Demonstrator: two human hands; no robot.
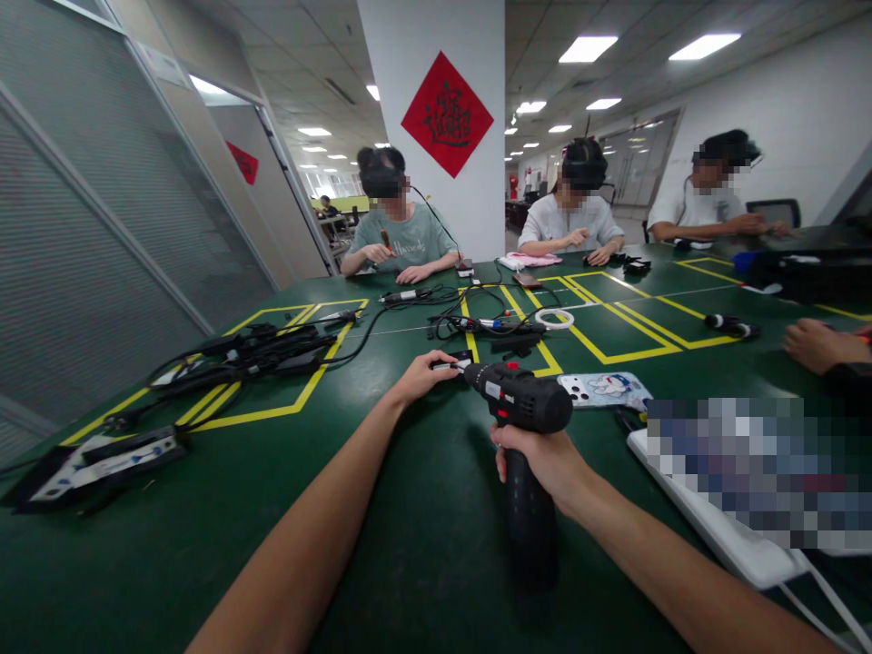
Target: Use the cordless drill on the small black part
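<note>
My right hand is wrapped round the grip of a black cordless drill with red accents. Its chuck points left and away from me, and the thin bit reaches my left fingertips. My left hand pinches a small piece with a light face and dark edges on the green table. Fingers cover part of that piece, so I cannot tell its kind. The bit's tip meets the piece's right end or lies very close to it.
Bundled black cables and adapters lie at left, more cables beyond my hands. A phone in a patterned case and a white device lie to the right. Three people sit across the table; another person's hand rests at far right.
</note>
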